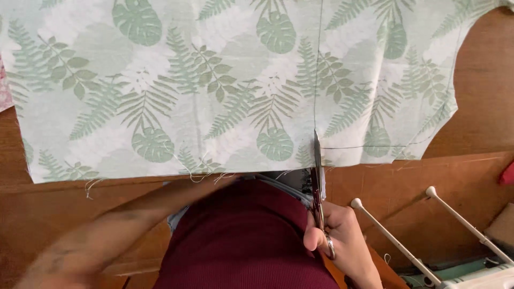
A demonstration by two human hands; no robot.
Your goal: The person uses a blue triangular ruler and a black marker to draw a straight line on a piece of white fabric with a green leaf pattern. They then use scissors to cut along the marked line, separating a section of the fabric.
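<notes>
Gripping a pair of scissors (317, 182) in the right hand (342, 235), the person is working at the near edge of a pale cloth printed with green leaves and ferns (214, 91), which is lying spread flat across a brown wooden table (482, 80). The fingers of that hand are curling closed through the handle loops, the thumb is sitting on top, and the wrist is bending so that the blades are pointing straight away from the body. The blade tips are resting just inside the cloth's frayed lower hem, right on a thin dark line (319, 64) drawn up the cloth; a second fine line is crossing it near the hem and running off to the right. The left hand (48, 267) is showing only as a blur at the lower left, its forearm stretching up toward the hem, so I cannot tell whether its fingers are spread or pinching anything. A dark red ribbed garment (246, 241) is covering the person's front between the two arms. Two white rods with knobbed ends (396, 241) are slanting up from a pale machine at the lower right, well apart from the cloth. No containers are standing in view.
</notes>
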